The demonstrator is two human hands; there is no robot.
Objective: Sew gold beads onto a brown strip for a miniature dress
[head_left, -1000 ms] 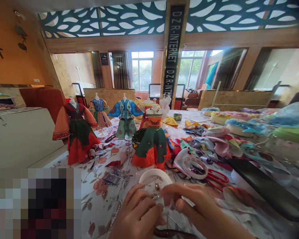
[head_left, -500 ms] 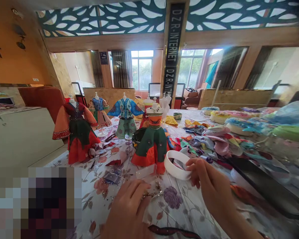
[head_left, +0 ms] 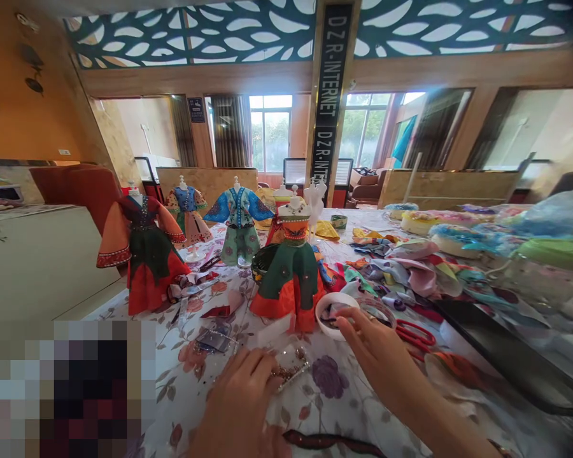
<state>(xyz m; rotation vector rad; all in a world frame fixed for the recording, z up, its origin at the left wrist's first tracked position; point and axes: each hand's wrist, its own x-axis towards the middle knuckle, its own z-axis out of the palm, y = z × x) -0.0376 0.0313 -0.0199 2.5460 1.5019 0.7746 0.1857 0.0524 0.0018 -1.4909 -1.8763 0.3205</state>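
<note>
My left hand (head_left: 241, 391), fingers bent and held together, is at the left edge of a small clear packet of gold beads (head_left: 291, 369). Its thumb is hidden behind the hand. My right hand (head_left: 379, 350) has its fingers stretched out over the near right side of a white tape roll (head_left: 322, 318), which lies on the table. Another roll (head_left: 381, 312) is partly covered by that hand. Red-handled scissors (head_left: 416, 335) lie beside my right wrist. In front stands a small dress form in a green and orange-red dress (head_left: 293, 280).
More dressed forms, one in a red and green gown (head_left: 148, 254) and one in a blue jacket (head_left: 237, 213), stand behind. Fabric scraps (head_left: 410, 267) are heaped at right, near a long black tray-like object (head_left: 510, 356). A dark trim strip (head_left: 332, 441) lies in front.
The white tape roll, held at its edge by my right hand before, now rests on the table. My right fingers have spread and moved left, uncovering the red scissors. More of the bead packet shows.
</note>
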